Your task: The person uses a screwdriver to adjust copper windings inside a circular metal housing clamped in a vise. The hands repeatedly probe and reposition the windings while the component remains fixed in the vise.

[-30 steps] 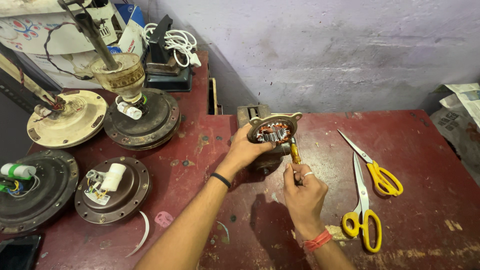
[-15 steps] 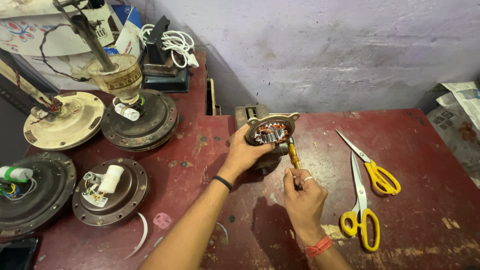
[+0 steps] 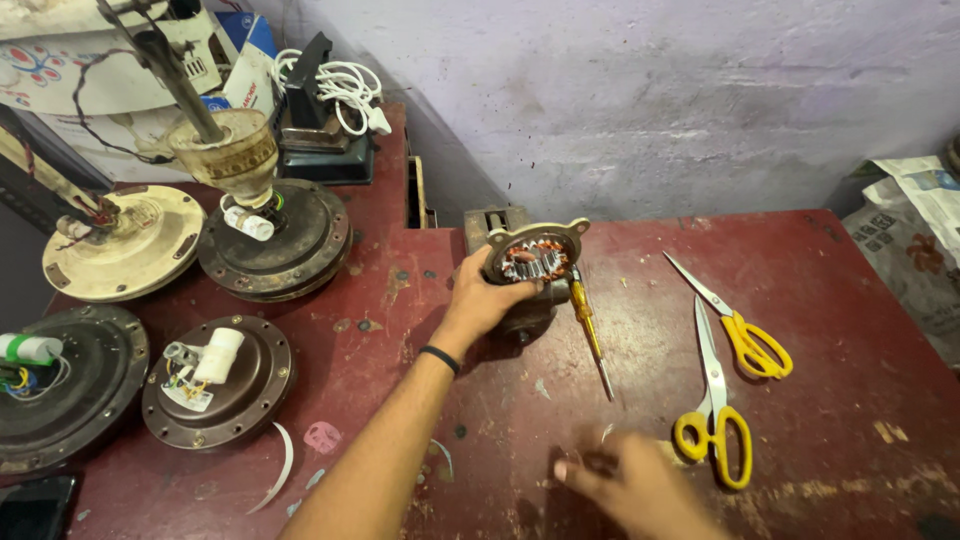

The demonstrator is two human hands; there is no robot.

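Observation:
My left hand [image 3: 478, 300] grips a small round motor [image 3: 535, 262] with copper windings showing in its open face, held tilted on the red table [image 3: 830, 270]. A screwdriver with a yellow handle [image 3: 589, 328] lies just right of the motor, its tip pointing toward me, with no hand on it. My right hand [image 3: 635, 488] is low at the front edge, blurred, fingers pointing left just above the tabletop, well apart from the screwdriver. Whether it holds anything small is unclear.
Two yellow-handled scissors [image 3: 745, 338] [image 3: 714, 415] lie to the right. Dark round fan motors [image 3: 272, 240] [image 3: 215, 382] [image 3: 60, 385] and a cream fan housing [image 3: 125, 245] crowd the left. A white cable [image 3: 345, 85] sits at the back, newspaper [image 3: 920, 215] at the far right.
My right hand has let go of the screwdriver and dropped toward the front edge. The screwdriver now lies on the table beside the motor. My left hand still holds the motor.

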